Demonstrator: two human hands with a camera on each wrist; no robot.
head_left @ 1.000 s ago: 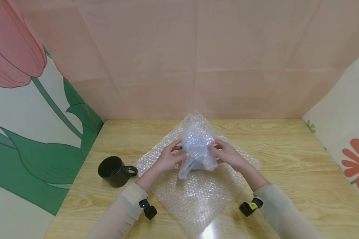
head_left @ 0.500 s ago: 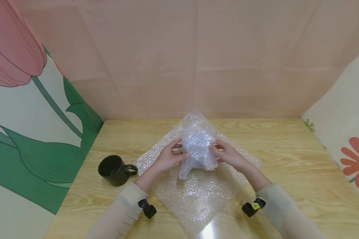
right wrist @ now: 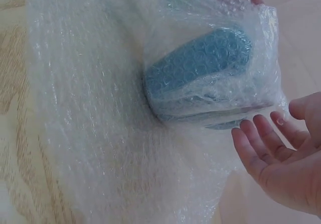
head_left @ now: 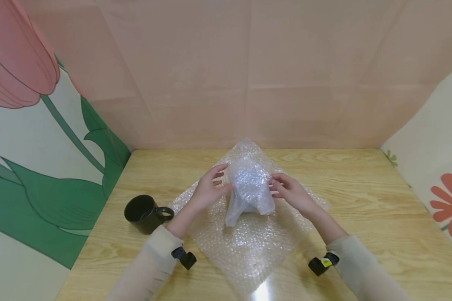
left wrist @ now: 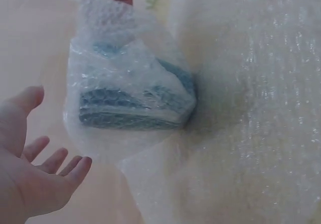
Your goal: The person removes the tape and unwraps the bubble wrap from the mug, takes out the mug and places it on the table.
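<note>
A blue object [right wrist: 195, 63], wrapped in clear bubble wrap, stands as a bundle [head_left: 250, 184] on a larger sheet of bubble wrap [head_left: 245, 246]. The layers blur its shape, though a rounded blue wall shows through. On the bundle's left is my left hand [head_left: 208, 190], fingers spread and loosely bent; the left wrist view has a gap between them and the wrap. My right hand [head_left: 294, 195] stays at the bundle's right side with relaxed fingers, its fingertips [right wrist: 238, 133] right at the wrap's edge. Neither hand grips anything.
A black mug [head_left: 145, 215] stands on the wooden table [head_left: 369, 200] to the left, its handle pointing right, near my left forearm. Behind the table rises a pink cloth backdrop [head_left: 226, 83], with flower-printed panels at both sides.
My left hand has let go of the bundle and drawn slightly away, fingers spreading. The right hand has eased back a little to the right, its thumb off the wrap. The bundle stays put.
</note>
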